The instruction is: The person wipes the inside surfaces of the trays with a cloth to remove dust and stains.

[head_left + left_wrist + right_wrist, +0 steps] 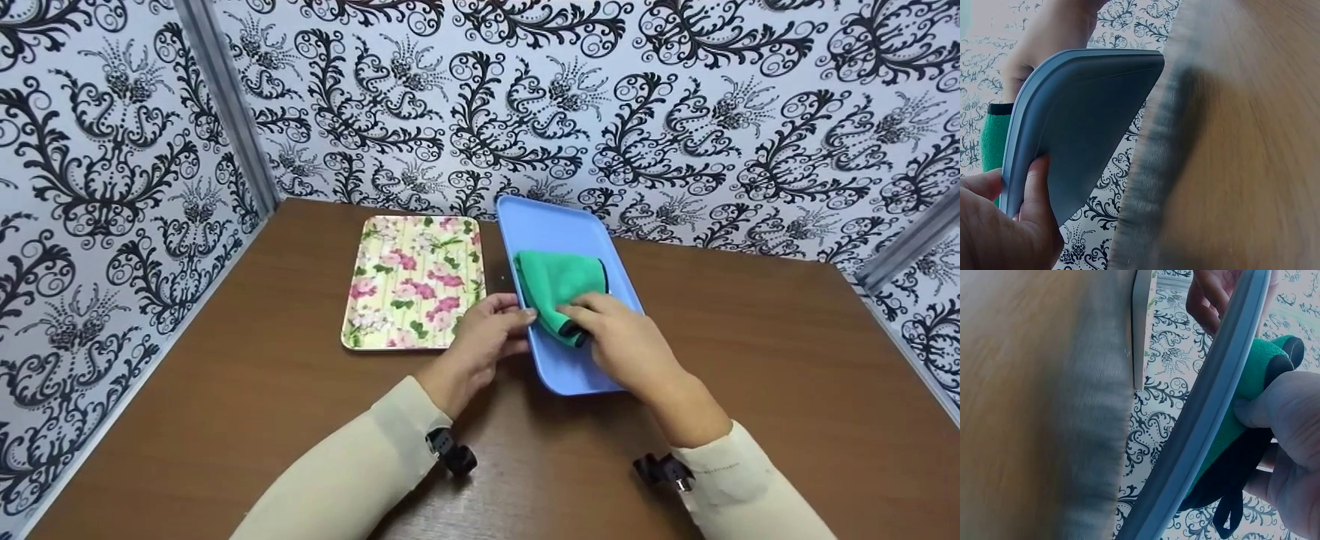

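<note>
A blue tray [559, 225] is held tilted above the table, its left edge higher in the wrist views' sideways look. My left hand [487, 330] pinches that left rim, thumb on the inner side and fingers underneath, as the left wrist view shows with the hand [1010, 225] at the tray's edge [1089, 124]. Against the tray's inner face lies a folded green cloth [562, 281] with black edging. My right hand [630, 341] grips the cloth's near part; in the right wrist view its thumb presses the cloth [1258, 365], and a black loop hangs from the cloth.
A floral tray [416, 289] with pink flowers lies flat on the brown table [300, 420], left of the blue tray. Black-and-white patterned walls [555, 112] enclose the table at the back and both sides.
</note>
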Demonstrator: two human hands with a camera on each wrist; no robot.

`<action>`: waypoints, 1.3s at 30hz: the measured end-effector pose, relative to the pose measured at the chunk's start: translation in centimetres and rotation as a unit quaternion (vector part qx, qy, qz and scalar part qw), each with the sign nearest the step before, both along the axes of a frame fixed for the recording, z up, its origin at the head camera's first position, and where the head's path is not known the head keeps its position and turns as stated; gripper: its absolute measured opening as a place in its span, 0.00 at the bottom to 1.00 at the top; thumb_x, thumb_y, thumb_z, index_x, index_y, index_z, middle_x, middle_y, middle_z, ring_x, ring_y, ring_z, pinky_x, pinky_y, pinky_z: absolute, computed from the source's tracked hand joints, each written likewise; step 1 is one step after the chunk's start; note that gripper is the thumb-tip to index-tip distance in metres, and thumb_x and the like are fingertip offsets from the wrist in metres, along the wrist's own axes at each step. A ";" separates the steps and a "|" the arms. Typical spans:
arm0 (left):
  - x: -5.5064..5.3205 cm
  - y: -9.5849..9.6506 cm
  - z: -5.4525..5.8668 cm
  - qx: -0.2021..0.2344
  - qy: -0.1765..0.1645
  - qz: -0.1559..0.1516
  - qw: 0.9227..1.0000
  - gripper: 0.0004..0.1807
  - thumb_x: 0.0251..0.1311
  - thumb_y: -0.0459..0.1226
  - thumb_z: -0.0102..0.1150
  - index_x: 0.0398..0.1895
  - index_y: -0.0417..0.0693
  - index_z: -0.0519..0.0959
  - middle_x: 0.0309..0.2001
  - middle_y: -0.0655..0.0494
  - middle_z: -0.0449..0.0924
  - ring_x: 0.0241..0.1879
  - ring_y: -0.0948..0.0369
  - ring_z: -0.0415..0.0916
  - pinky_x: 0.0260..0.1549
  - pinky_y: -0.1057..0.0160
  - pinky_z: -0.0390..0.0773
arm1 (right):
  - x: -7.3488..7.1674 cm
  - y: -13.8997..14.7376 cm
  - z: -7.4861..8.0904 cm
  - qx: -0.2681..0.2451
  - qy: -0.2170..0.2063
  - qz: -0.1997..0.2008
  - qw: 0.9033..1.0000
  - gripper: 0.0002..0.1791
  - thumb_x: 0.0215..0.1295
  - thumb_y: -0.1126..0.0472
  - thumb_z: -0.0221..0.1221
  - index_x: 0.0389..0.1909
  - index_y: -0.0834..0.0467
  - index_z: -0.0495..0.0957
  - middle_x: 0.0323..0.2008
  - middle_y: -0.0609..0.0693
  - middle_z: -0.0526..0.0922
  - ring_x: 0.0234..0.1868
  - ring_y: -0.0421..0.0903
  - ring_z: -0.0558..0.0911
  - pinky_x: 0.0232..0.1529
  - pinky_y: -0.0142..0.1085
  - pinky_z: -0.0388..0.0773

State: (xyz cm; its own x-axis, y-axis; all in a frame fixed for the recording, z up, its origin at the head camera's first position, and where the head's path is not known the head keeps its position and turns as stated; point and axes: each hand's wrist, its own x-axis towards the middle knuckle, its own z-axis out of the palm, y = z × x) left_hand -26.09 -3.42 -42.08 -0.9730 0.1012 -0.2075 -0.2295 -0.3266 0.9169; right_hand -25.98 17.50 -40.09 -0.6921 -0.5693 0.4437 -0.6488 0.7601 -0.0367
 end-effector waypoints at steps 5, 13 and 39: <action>0.0 0.0 0.1 0.004 -0.002 0.004 1.000 0.16 0.65 0.31 0.66 0.55 0.39 0.78 0.41 0.54 0.80 0.35 0.61 0.83 0.34 0.63 0.87 | -0.1 0.6 0.1 0.003 -0.009 -0.010 1.000 0.25 0.62 0.75 0.60 0.56 0.51 0.86 0.53 0.52 0.86 0.57 0.55 0.85 0.54 0.52 0.85; 0.0 0.2 0.0 0.010 0.009 -0.001 1.000 0.16 0.65 0.30 0.65 0.55 0.37 0.78 0.39 0.55 0.79 0.34 0.62 0.82 0.33 0.63 0.88 | -0.9 2.0 -0.6 -0.006 -0.021 -0.027 0.999 0.27 0.61 0.75 0.59 0.57 0.48 0.86 0.55 0.51 0.85 0.58 0.54 0.84 0.54 0.52 0.84; 0.2 0.2 -0.1 0.014 0.011 -0.004 1.000 0.16 0.66 0.30 0.64 0.55 0.36 0.76 0.39 0.54 0.79 0.34 0.61 0.82 0.34 0.63 0.88 | -1.2 3.5 -0.6 0.008 -0.083 -0.088 0.993 0.28 0.63 0.75 0.54 0.60 0.51 0.84 0.55 0.52 0.85 0.56 0.58 0.84 0.51 0.58 0.83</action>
